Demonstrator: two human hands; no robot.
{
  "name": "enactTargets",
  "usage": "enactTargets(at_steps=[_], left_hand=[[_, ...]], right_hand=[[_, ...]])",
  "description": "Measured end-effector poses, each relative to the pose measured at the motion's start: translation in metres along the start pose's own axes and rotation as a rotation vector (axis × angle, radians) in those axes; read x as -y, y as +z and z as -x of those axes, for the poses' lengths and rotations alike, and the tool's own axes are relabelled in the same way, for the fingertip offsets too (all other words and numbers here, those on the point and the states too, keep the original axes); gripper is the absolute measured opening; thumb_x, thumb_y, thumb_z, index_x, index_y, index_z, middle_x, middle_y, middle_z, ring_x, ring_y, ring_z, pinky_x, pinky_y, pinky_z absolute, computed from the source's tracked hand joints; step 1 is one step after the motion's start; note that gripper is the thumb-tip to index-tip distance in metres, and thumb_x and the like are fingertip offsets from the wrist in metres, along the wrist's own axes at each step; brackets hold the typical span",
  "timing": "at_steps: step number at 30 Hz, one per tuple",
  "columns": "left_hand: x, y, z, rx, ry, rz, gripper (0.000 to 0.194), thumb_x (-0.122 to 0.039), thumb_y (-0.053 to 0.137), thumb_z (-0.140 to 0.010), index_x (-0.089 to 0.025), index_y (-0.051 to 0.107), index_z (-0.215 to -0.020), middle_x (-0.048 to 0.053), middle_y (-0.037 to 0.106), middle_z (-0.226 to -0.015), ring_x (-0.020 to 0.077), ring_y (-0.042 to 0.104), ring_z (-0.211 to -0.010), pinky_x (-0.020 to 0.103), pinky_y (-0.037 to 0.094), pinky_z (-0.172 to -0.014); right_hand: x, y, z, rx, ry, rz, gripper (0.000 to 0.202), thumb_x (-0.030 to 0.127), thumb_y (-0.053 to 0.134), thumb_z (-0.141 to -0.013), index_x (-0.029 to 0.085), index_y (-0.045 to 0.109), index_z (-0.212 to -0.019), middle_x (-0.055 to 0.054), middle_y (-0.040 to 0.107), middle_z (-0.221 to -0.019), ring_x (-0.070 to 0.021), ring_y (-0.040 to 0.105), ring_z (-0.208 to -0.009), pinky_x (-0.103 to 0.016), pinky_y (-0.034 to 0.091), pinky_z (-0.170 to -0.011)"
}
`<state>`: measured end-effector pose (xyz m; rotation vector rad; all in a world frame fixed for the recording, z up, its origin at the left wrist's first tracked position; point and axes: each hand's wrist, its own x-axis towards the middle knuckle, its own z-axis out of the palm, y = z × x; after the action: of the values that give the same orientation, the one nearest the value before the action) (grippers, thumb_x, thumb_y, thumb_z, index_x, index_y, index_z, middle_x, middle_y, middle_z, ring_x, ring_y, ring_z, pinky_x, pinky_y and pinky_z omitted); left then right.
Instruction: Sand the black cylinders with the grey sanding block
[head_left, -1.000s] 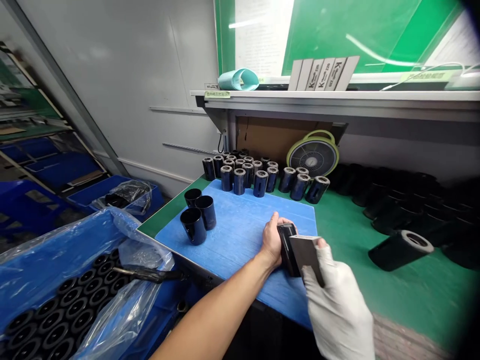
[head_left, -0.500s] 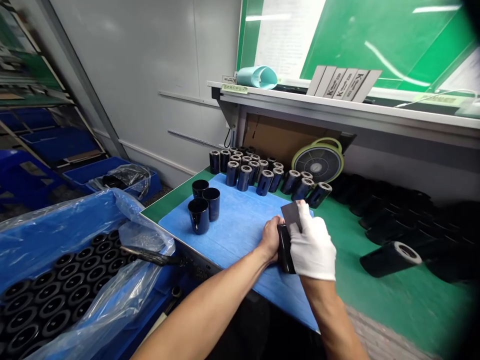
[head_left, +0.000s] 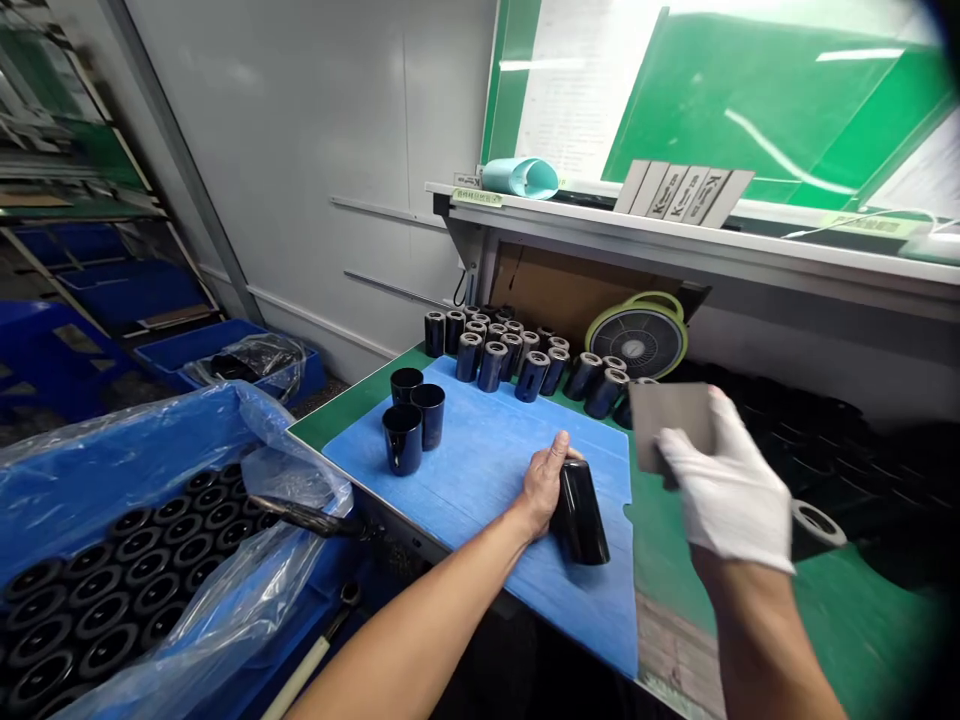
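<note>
My bare left hand [head_left: 546, 485] is wrapped round a glossy black cylinder [head_left: 583, 515], which lies tilted over the blue mat [head_left: 480, 480]. In my white-gloved right hand [head_left: 731, 490] is a flat grey-brown sandpaper sheet [head_left: 675, 425], pinched between thumb and fingers. That hand is off to the right, apart from the cylinder. At the mat's left stand three black cups [head_left: 403, 440] with open tops upward. Behind the mat, several black cylinders [head_left: 532, 375] with pale ringed tops are grouped.
A blue crate [head_left: 247, 400] lined with plastic, holding rows of black cylinders, sits at the left. Along the back run a shelf [head_left: 570, 215] and a round green-rimmed fan [head_left: 637, 340]. More dark cylinders [head_left: 817, 525] crowd the green table's right side.
My right hand has moved right with the sheet, away from the cylinder. The cylinder has turned in my left hand, so more of its glossy side shows.
</note>
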<state>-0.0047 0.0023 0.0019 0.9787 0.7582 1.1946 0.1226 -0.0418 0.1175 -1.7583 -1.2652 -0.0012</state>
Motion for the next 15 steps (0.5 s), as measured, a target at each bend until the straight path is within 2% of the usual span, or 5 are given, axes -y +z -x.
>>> enactTargets(at_steps=[3, 5, 7, 12, 15], left_hand=[[-0.015, -0.02, 0.012, 0.15, 0.159, -0.214, 0.06, -0.071, 0.051, -0.091, -0.015, 0.068, -0.096, 0.002, 0.062, -0.082, 0.0167, 0.058, -0.079, 0.027, 0.045, -0.077], [-0.026, -0.034, 0.023, 0.268, 0.153, -0.381, 0.059, -0.063, 0.074, -0.077, -0.017, 0.066, -0.113, 0.004, 0.065, -0.095, 0.0192, 0.061, -0.088, 0.029, 0.046, -0.082], [-0.035, -0.044, 0.036, 0.383, 0.1, -0.588, 0.063, -0.052, 0.09, -0.061, -0.019, 0.067, -0.109, 0.005, 0.067, -0.102, 0.0216, 0.062, -0.093, 0.029, 0.047, -0.082], [-0.037, -0.04, 0.066, 0.419, 0.083, -0.78, 0.06, -0.039, 0.093, -0.059, -0.022, 0.062, -0.108, 0.004, 0.07, -0.109, 0.0233, 0.066, -0.096, 0.03, 0.049, -0.08], [-0.03, -0.028, 0.078, 0.313, 0.122, -0.845, 0.052, -0.038, 0.088, -0.065, -0.023, 0.064, -0.109, 0.0, 0.07, -0.094, 0.0197, 0.066, -0.083, 0.029, 0.049, -0.074]], right_hand=[[-0.03, -0.038, 0.047, -0.028, 0.384, -0.188, 0.07, 0.058, 0.066, -0.083, 0.039, 0.05, -0.148, 0.001, 0.071, -0.121, -0.0228, 0.069, -0.095, -0.036, 0.052, -0.087], [-0.049, -0.053, 0.079, -0.017, 0.534, -0.219, 0.071, 0.062, 0.067, -0.08, 0.04, 0.051, -0.146, 0.002, 0.069, -0.126, -0.0263, 0.069, -0.102, -0.041, 0.051, -0.095], [-0.064, -0.059, 0.101, -0.011, 0.611, -0.171, 0.071, 0.064, 0.066, -0.08, 0.042, 0.051, -0.146, 0.002, 0.069, -0.127, -0.0298, 0.067, -0.107, -0.047, 0.048, -0.101], [-0.09, -0.064, 0.126, 0.09, 0.578, 0.218, 0.076, 0.078, 0.062, -0.075, 0.053, 0.046, -0.146, 0.004, 0.07, -0.125, -0.0325, 0.069, -0.097, -0.052, 0.05, -0.091], [-0.1, -0.066, 0.135, 0.143, 0.354, 0.27, 0.075, 0.076, 0.055, -0.082, 0.053, 0.037, -0.151, 0.005, 0.061, -0.14, -0.0293, 0.069, -0.098, -0.045, 0.051, -0.082]])
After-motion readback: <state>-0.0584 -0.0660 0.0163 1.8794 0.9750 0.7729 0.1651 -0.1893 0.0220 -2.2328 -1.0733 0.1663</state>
